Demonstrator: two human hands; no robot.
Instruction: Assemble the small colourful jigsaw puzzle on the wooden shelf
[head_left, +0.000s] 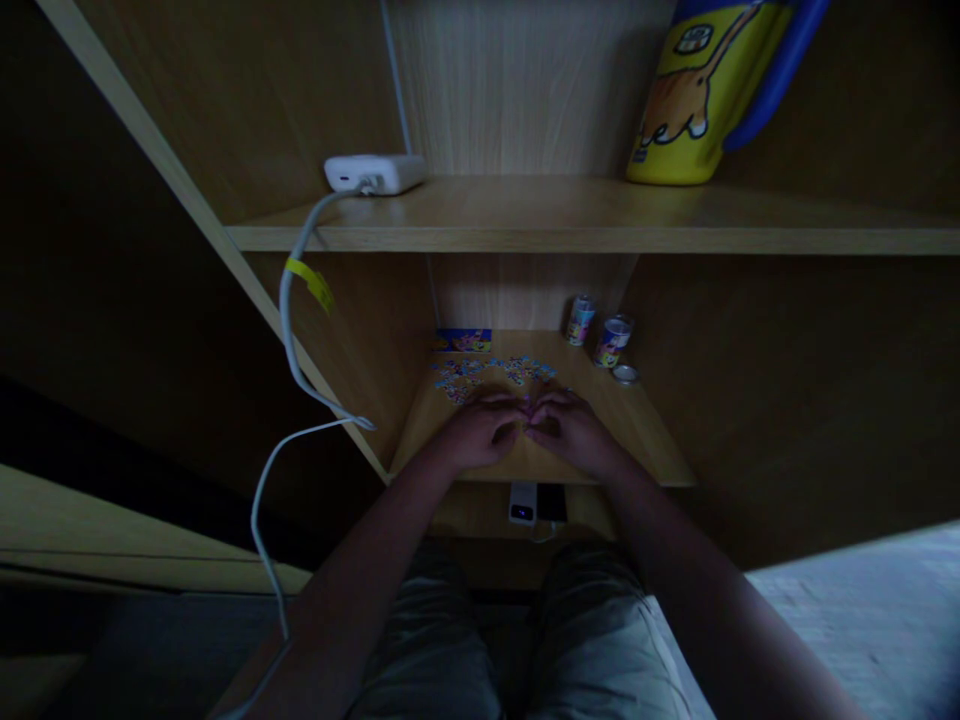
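Note:
My left hand (491,425) and my right hand (566,425) meet over the lower shelf board, fingertips pinched close together. Between them shows a bit of a small purplish puzzle piece (527,408); the fingers cover most of it, and whether there is more than one piece I cannot tell. Just beyond my hands, many loose, colourful puzzle pieces (517,370) lie scattered. A blue picture card (463,341) rests behind them at the back left.
At the back right stand a slim printed can (580,320) and a wider tin (613,342), with a round metal lid (625,374) before it. The upper shelf (510,238) holds a white charger (375,173) with a dangling cable (289,330) and a yellow mug (690,100). Below sits a power bank (523,503).

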